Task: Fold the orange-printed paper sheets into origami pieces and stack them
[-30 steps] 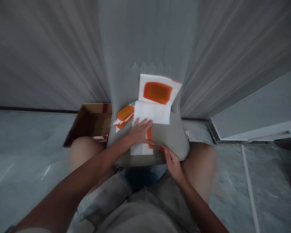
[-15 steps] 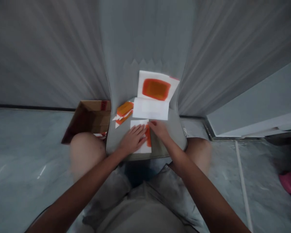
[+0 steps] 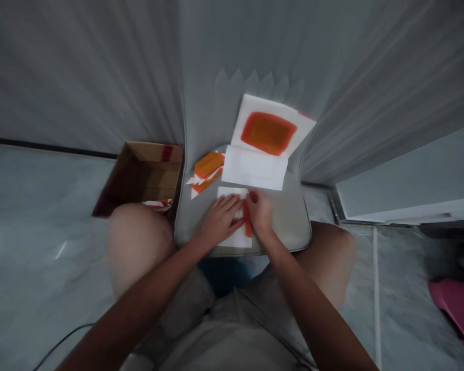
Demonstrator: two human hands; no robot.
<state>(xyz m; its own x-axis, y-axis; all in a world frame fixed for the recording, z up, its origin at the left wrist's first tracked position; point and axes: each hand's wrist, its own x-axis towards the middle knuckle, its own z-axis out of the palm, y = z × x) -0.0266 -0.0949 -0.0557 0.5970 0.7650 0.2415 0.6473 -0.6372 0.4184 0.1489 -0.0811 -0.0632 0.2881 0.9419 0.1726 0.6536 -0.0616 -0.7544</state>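
A white sheet of paper with an orange strip [image 3: 235,239] lies on the seat of a grey chair, close to its front edge. My left hand [image 3: 222,219] rests flat across this paper, fingers stretched out, hiding much of it. At the paper's upper right edge, the fingers of my right hand [image 3: 260,210] are curled in and pinch its border. Just beyond is a larger white sheet [image 3: 255,167], creased across, its upper half leaning on the chair back and showing an orange-brown patch. Folded orange and white paper pieces [image 3: 209,169] lie left of it.
The grey chair [image 3: 290,219] stands between my knees. An open cardboard box [image 3: 139,170], with some orange and white paper inside, sits on the floor to its left. Grey curtains [image 3: 81,72] hang behind. A pink object [image 3: 458,309] is on the floor at far right.
My right hand's fingers have curled in more at the paper's edge, and the hand has turned more upright. My left hand stays flat on the paper. The whole view has shifted slightly.
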